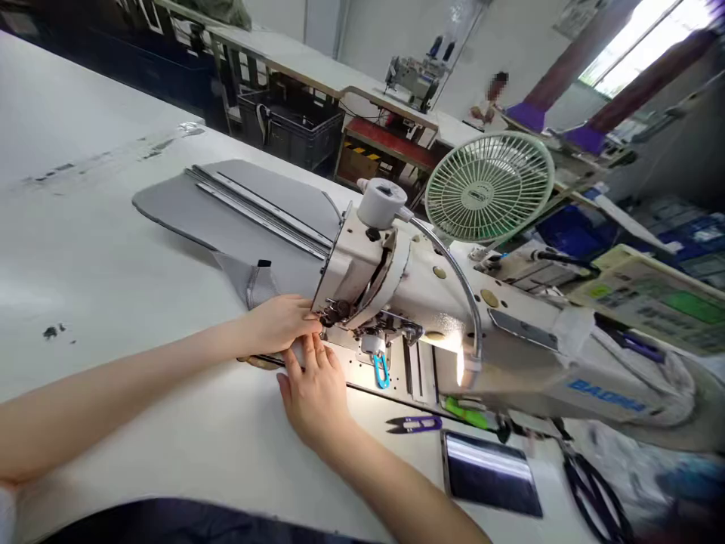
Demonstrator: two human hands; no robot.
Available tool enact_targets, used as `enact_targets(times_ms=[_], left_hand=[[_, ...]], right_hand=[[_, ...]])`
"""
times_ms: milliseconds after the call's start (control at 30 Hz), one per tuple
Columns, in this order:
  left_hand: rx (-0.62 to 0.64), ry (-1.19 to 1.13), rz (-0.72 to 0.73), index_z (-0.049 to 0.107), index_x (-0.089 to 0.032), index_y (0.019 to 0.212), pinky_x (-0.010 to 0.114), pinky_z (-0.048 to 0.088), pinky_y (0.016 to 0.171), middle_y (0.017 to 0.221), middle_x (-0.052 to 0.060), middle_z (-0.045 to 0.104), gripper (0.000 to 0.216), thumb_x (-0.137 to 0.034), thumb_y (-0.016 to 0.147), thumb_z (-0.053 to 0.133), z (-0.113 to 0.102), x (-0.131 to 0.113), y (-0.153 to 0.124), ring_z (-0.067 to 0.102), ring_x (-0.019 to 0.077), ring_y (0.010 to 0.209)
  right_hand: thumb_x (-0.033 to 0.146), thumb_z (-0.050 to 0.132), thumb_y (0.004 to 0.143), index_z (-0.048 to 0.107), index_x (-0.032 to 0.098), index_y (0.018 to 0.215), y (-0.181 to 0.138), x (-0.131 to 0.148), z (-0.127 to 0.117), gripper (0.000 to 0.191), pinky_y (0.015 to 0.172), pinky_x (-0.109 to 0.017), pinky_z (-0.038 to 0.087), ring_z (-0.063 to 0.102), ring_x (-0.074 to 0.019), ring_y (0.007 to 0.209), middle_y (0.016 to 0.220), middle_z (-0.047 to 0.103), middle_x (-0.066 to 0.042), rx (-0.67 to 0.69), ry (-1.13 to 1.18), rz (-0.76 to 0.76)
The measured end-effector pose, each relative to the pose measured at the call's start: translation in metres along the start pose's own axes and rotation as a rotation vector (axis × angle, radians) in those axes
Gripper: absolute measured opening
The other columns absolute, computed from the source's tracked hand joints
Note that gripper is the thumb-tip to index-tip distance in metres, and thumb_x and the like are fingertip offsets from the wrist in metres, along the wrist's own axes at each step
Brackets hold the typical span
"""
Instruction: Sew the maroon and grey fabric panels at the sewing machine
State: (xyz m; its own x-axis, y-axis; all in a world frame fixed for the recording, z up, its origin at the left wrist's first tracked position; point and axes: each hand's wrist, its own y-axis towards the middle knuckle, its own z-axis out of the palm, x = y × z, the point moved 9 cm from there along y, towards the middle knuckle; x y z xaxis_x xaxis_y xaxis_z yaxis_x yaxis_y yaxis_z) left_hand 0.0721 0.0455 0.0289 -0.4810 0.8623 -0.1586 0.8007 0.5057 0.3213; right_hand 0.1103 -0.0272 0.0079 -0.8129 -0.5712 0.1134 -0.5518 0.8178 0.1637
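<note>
Both hands, left hand [280, 321] and right hand [314, 393], press open-palmed on grey fabric [254, 219] at the BAOMA-like-lettered sewing machine [510, 340].

Fabric [249, 215] left of sewing machine [453, 317], fan [488, 187] behind.

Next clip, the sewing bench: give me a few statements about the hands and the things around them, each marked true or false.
1. Both hands, the left hand and the right hand, lie on grey fabric at the sewing machine. True.
2. The right hand holds the purple snips. False: they lie on the table, untouched.
3. A green fan stands behind the machine. True.
4. The fabric is red. False: it is grey.
</note>
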Motion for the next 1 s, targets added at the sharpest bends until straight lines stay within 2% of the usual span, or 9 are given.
enact_targets(times_ms=[167, 433, 833, 1000], left_hand=[[-0.025, 0.038, 0.017, 0.059, -0.018, 0.083, 0.032, 0.041, 0.072, 0.083, 0.002, 0.069, 0.011, -0.008, 0.082, 0.064, -0.003, 0.0, 0.007, 0.059, 0.0186, 0.079], [-0.026, 0.093, -0.006, 0.064, -0.019, 0.089, 0.031, 0.041, 0.073, 0.084, 0.002, 0.07, 0.014, -0.005, 0.085, 0.062, -0.002, 0.009, 0.011, 0.06, 0.0187, 0.081], [-0.06, 0.03, 0.002, 0.059, -0.018, 0.08, 0.031, 0.039, 0.069, 0.078, -0.001, 0.069, 0.014, -0.006, 0.084, 0.063, -0.005, 0.006, 0.006, 0.059, 0.0177, 0.081], [-0.067, 0.075, -0.002, 0.06, -0.019, 0.081, 0.032, 0.038, 0.07, 0.075, 0.0, 0.068, 0.014, -0.005, 0.083, 0.063, -0.004, 0.008, 0.009, 0.058, 0.0182, 0.082]], right_hand=[[0.034, 0.045, 0.098, 0.049, 0.017, 0.14, 0.002, -0.01, 0.002, 0.046, 0.101, -0.049, 0.044, 0.039, -0.0349, 0.14, 0.15, 0.04, -0.024, -0.026, -0.002, 0.005], [0.03, 0.042, 0.099, 0.046, 0.016, 0.143, 0.002, -0.006, 0.007, 0.047, 0.104, -0.047, 0.041, 0.033, -0.0313, 0.144, 0.153, 0.039, -0.018, -0.029, 0.033, -0.028], [0.028, 0.048, 0.096, 0.052, 0.017, 0.139, 0.003, -0.008, -0.001, 0.045, 0.101, -0.047, 0.044, 0.045, -0.0312, 0.136, 0.146, 0.049, -0.017, -0.076, 0.057, -0.033], [0.02, 0.045, 0.095, 0.057, 0.014, 0.134, 0.006, -0.008, -0.012, 0.041, 0.1, -0.044, 0.045, 0.05, -0.0289, 0.132, 0.14, 0.056, -0.016, -0.15, 0.11, -0.077]])
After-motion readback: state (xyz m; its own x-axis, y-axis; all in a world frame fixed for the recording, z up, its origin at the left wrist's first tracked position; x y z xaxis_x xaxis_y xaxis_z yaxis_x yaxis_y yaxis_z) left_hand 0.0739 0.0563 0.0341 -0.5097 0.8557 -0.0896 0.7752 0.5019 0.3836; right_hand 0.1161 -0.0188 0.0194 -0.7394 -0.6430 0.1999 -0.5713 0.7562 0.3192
